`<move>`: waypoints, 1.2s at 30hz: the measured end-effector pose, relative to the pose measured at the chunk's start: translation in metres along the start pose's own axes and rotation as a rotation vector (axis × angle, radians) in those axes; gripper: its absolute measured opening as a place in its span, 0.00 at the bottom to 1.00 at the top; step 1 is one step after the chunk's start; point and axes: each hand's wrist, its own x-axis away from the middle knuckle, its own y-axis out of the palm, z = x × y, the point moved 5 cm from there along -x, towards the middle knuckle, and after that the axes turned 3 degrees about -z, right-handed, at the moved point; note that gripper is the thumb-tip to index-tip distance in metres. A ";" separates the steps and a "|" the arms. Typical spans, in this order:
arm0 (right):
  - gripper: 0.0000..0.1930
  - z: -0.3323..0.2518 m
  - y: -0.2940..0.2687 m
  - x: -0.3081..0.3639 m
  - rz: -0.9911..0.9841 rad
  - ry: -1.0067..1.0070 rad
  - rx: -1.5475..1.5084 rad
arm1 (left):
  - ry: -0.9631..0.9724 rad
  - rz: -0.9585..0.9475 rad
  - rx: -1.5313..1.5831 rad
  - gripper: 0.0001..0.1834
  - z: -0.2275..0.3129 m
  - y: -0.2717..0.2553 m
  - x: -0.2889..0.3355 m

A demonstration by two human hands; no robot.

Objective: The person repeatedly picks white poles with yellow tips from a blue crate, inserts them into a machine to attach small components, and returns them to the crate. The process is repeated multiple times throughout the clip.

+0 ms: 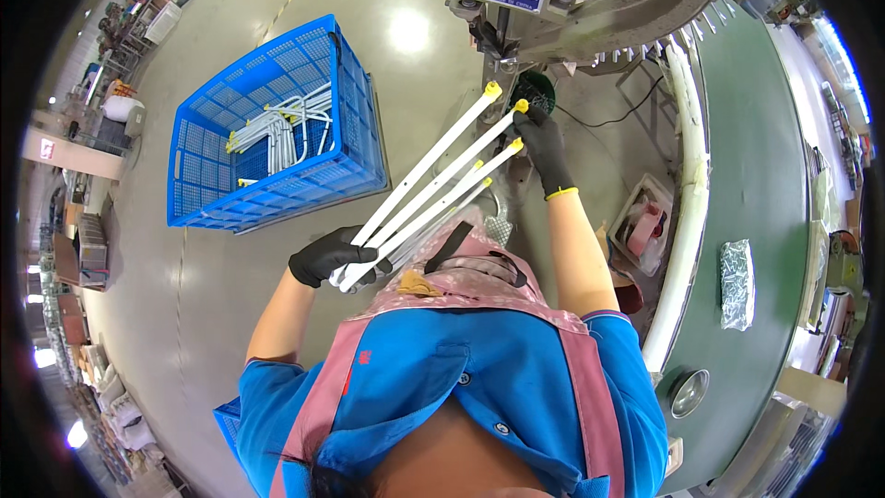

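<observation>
- Gloved in black, the left hand is clamped around the near ends of a bundle of long, slender white tubes tipped with bright yellow end fittings.
- At the far end, the black-gloved right hand, yellow at the cuff, has its fingers closed about the tubes near a yellow tip; exactly how many it grips cannot be told.
- Held well apart, the two hands carry the bundle aslant before the worker's pink patterned apron, yellow tips fanned away from the body.
- Just beyond those tips stands a heavy grey metal machine, its dark narrow tool pointing down; whether any tip touches it cannot be made out.
- The step in hand looks to be handling and lining up the tubes near the machine; the next move seems to call for a steady grip at both ends and careful aim of the tips.
- Off to the left sits an open-topped blue plastic crate, with bent white tube frames, yellow-tipped too, inside.
- To the right, a long green-topped bench bears a clear bag of small silvery parts and a round metal dish.
</observation>
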 end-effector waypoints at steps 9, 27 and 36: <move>0.17 -0.016 -0.005 -0.013 0.040 -0.068 0.051 | 0.037 -0.008 0.010 0.21 -0.004 0.007 -0.004; 0.17 -0.022 -0.009 -0.020 0.054 -0.198 0.065 | 0.106 0.083 -0.045 0.23 0.007 0.028 0.008; 0.13 -0.091 0.012 -0.005 -0.095 -0.256 -0.291 | 0.093 0.221 -0.031 0.22 0.001 0.034 0.029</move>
